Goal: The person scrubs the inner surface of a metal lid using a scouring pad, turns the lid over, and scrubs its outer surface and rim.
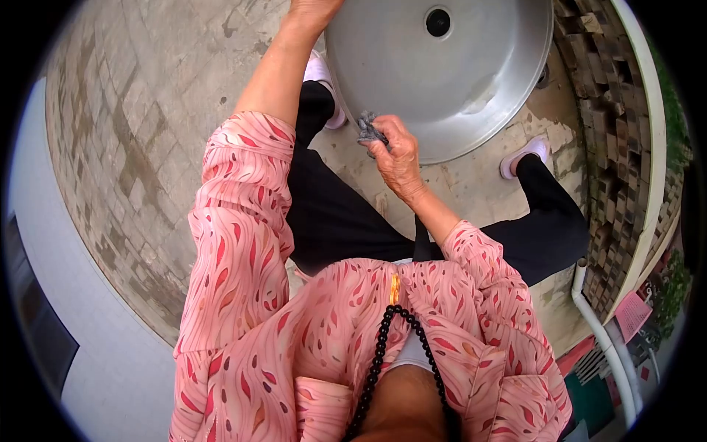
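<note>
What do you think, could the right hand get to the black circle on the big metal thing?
Probably yes: only bare metal seems to lie between the right hand and the black circle. It would need to stretch farther forward, though, and the grey wad is in its grip.

Soft, fairly bright daylight is spreading pretty evenly over everything here, so only faint shadows are showing on the paving, though the lid is throwing back a pale patch of glare toward its lower right. The middle's looking decent, with the shirt coming through clearly. Out at the edges the fisheye is bending the wall and bricks into big curves, the greenery is going soft, and black is swallowing the corners.
</note>
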### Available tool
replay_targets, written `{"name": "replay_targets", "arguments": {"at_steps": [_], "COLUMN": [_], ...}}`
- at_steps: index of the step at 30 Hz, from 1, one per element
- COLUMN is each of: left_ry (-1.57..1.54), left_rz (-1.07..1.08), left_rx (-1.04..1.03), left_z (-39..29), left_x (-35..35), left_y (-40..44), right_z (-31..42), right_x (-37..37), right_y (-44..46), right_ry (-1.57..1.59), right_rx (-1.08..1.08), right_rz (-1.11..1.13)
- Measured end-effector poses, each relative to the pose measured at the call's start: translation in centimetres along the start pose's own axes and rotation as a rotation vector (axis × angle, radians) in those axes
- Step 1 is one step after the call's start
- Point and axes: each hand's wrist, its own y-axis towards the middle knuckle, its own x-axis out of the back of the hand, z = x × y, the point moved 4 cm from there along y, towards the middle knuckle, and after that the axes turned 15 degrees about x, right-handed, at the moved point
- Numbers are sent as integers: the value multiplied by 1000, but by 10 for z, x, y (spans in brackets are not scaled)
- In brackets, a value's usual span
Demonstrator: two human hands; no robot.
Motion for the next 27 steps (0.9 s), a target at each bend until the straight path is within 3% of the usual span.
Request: {"name": "replay_targets", "arguments": {"at_steps": [4,7,10,14,19,22,23,26,27], "left_ry": [-102,-47,-64,-25,-7,-48,-29,-201,-542], "left_rz": [79,50,24,29,22,79,98,247,521], "left_rx": [91,24,12,34,-29,53,-23,172,543], "left_z": [-12,-9,4,-2,-7,-2,0,25,34], "left_x": [7,12,7,5,-3,-8,-7,-8,-4], "left_y": [-6,-7,-5,-9,-7,1,3,14,9], "right_z": [31,23,-7,-18,18,16,14,8,9], "right_x": [-5,-14,-6,9,-5,-5,-6,-9,-11], "right_y": [86,78,-2,-21,84,101,101,104,105], "right_ry": [-6,34,-56,-169,-54,-42,-28,-6,38], "right_rx": [136,141,105,111,215,241,214,170,117], "right_rz": [-102,-109,18,157,-81,-102,-123,-115,-109]}}
